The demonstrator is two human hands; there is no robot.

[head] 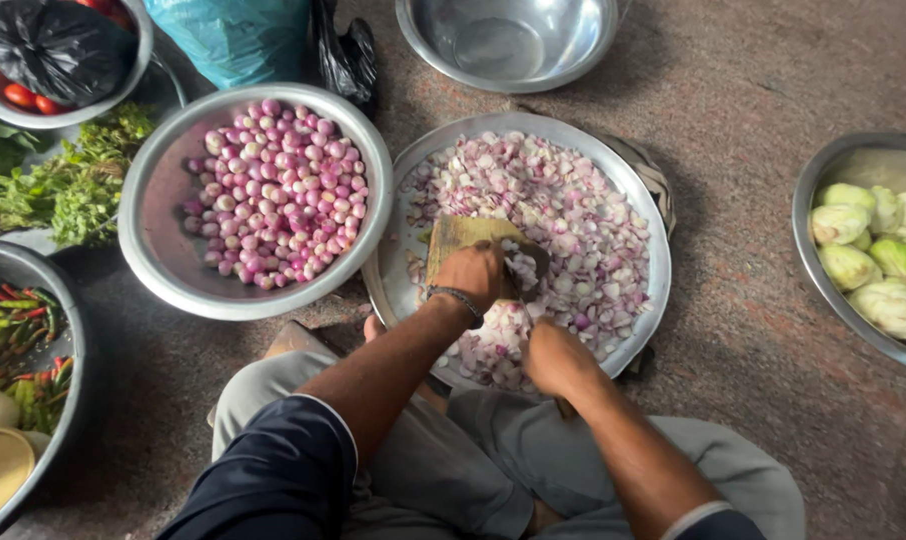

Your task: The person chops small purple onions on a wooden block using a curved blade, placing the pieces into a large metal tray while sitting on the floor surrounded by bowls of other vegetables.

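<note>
While the person sits on the stone floor (753,330) with knees drawn up, we note both hands working over a wide steel tray (645,215) heaped with chopped pink-and-white onion pieces (573,230). The left hand (473,275), a metal bracelet (459,296) on its wrist, rests on a small wooden cutting board (460,236) lying in the tray; its grip is curled and pressed down on something at the board's edge, which we cannot make out clearly. The right hand (556,358) sits just beside the left, nearer the body, its grip pressed together around a handle; a dark blade (529,262) rises from it toward the board, blurred. To the left of the tray, touching or nearly touching its rim, stands a steel bowl (163,250) filled with whole peeled small onions (278,190). Above the tray we see an unfilled steel bowl (508,45). At the right edge a further bowl (808,210) holds pale green cut vegetables (878,250). At the left edge a dark bowl (33,270) contains red and green chillies (13,330), with leafy greens (68,185) lying above it. In the top left corner a bowl with tomatoes (23,98) carries a black plastic bag (53,45), and a teal bag (238,35) stands next to it.
</note>
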